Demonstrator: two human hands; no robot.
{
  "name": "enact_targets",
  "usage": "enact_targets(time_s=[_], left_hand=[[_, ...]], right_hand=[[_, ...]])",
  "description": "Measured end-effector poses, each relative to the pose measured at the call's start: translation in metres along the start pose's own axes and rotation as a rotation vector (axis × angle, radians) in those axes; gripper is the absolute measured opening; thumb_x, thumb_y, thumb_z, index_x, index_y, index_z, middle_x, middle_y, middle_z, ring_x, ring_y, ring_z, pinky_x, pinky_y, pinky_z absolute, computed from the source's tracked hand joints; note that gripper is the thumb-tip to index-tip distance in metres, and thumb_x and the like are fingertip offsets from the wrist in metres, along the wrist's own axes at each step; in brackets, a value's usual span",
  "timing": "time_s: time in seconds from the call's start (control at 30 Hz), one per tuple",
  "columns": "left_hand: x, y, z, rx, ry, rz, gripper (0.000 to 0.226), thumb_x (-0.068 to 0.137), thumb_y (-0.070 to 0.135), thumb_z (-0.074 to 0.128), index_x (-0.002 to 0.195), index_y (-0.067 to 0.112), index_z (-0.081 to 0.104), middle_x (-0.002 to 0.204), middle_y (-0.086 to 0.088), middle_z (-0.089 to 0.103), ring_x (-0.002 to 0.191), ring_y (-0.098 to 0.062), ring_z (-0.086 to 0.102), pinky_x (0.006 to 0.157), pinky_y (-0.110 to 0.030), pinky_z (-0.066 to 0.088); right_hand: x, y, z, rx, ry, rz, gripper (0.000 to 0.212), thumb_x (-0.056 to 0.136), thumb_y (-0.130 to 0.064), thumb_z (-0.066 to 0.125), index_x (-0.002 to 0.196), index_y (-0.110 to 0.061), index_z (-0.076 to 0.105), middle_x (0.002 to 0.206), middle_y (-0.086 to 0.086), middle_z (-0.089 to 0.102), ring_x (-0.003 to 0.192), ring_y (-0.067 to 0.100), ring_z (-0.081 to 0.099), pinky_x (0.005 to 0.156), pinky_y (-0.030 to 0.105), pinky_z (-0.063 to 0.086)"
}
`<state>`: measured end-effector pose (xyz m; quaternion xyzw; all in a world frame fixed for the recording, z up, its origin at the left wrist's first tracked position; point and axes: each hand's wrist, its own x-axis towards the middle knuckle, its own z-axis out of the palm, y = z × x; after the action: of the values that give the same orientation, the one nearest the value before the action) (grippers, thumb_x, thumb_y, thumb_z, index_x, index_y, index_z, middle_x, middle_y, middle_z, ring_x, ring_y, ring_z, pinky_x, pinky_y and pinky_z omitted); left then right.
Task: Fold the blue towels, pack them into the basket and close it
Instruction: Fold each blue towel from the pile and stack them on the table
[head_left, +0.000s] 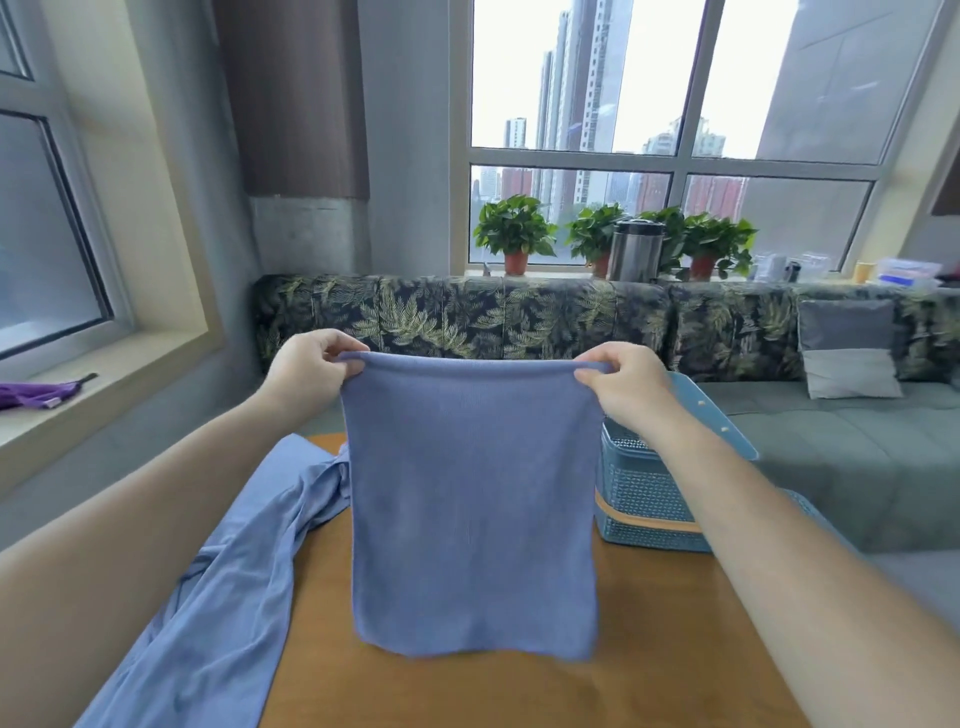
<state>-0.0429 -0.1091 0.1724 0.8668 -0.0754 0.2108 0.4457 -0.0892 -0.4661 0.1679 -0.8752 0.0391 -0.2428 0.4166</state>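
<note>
Blue, fine-ribbed cloth, head view: a towel (470, 499) hangs upright over the wooden table (519, 686), its top edge rounded like a fold and stretched nearly level between both hands. Its lower hem is blurred, close above the tabletop. The left hand (311, 371) pinches the upper left corner with curled fingers and thumb; the right hand (621, 384) pinches the upper right corner likewise. A second blue towel (228, 561) lies rumpled on the table's left side and spills over its edge. A teal perforated basket (644, 499) with a tan band stands at the far right of the table, partly behind the held towel and right forearm. Its lid (711, 415) is raised and tilted. The basket's contents cannot be told.
</note>
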Motion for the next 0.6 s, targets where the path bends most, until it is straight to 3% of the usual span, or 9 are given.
enact_targets(time_s=[0.13, 0.2, 0.3, 0.37, 0.47, 0.6], left_hand=[[0.025, 0.023, -0.011, 0.036, 0.078, 0.123, 0.013, 0.090, 0.008, 0.066, 0.090, 0.020, 0.071, 0.071, 0.004, 0.065, 0.056, -0.004, 0.052, 0.060, -0.023, 0.052], [0.021, 0.028, -0.013, 0.025, 0.085, 0.140, 0.010, 0.092, 0.011, 0.064, 0.091, 0.020, 0.069, 0.066, -0.003, 0.061, 0.049, -0.004, 0.048, 0.051, -0.015, 0.044], [-0.007, 0.017, -0.007, -0.041, 0.004, 0.107, 0.010, 0.096, 0.012, 0.061, 0.093, 0.021, 0.065, 0.063, -0.012, 0.062, 0.052, -0.013, 0.058, 0.057, -0.025, 0.047], [-0.038, -0.005, 0.005, -0.152, -0.082, 0.033, 0.011, 0.098, 0.005, 0.057, 0.096, 0.015, 0.062, 0.073, -0.012, 0.066, 0.059, -0.020, 0.070, 0.058, -0.031, 0.055], [-0.101, -0.057, 0.033, -0.251, -0.175, -0.099, 0.014, 0.099, -0.002, 0.055, 0.095, 0.010, 0.059, 0.085, -0.010, 0.066, 0.071, -0.020, 0.075, 0.064, -0.030, 0.061], [-0.182, -0.130, 0.077, -0.146, -0.320, -0.230, 0.010, 0.096, 0.007, 0.064, 0.094, 0.016, 0.068, 0.086, -0.001, 0.075, 0.086, -0.023, 0.073, 0.082, -0.038, 0.059]], right_hand=[[0.024, -0.002, -0.009, -0.059, 0.118, -0.137, 0.014, 0.088, -0.030, 0.066, 0.077, -0.038, 0.069, 0.103, 0.003, 0.063, 0.098, 0.021, 0.061, 0.079, 0.029, 0.045], [0.014, -0.010, -0.017, -0.035, 0.108, -0.170, 0.012, 0.095, -0.025, 0.063, 0.088, -0.034, 0.069, 0.103, -0.004, 0.062, 0.091, 0.013, 0.059, 0.073, 0.030, 0.044], [-0.017, -0.003, -0.017, 0.089, 0.066, -0.126, 0.011, 0.100, -0.022, 0.059, 0.093, -0.029, 0.065, 0.094, -0.008, 0.066, 0.068, 0.012, 0.067, 0.059, 0.032, 0.049], [-0.047, 0.019, -0.007, 0.217, 0.004, -0.032, 0.012, 0.101, -0.015, 0.058, 0.094, -0.023, 0.063, 0.100, -0.004, 0.067, 0.068, 0.015, 0.073, 0.055, 0.040, 0.057], [-0.100, 0.076, 0.022, 0.282, -0.095, 0.102, 0.017, 0.099, -0.007, 0.061, 0.093, -0.021, 0.065, 0.097, 0.003, 0.072, 0.086, 0.018, 0.075, 0.075, 0.041, 0.062], [-0.179, 0.157, 0.062, 0.186, -0.169, 0.214, 0.015, 0.095, -0.010, 0.066, 0.092, -0.024, 0.069, 0.086, -0.002, 0.074, 0.083, 0.023, 0.070, 0.086, 0.046, 0.056]])
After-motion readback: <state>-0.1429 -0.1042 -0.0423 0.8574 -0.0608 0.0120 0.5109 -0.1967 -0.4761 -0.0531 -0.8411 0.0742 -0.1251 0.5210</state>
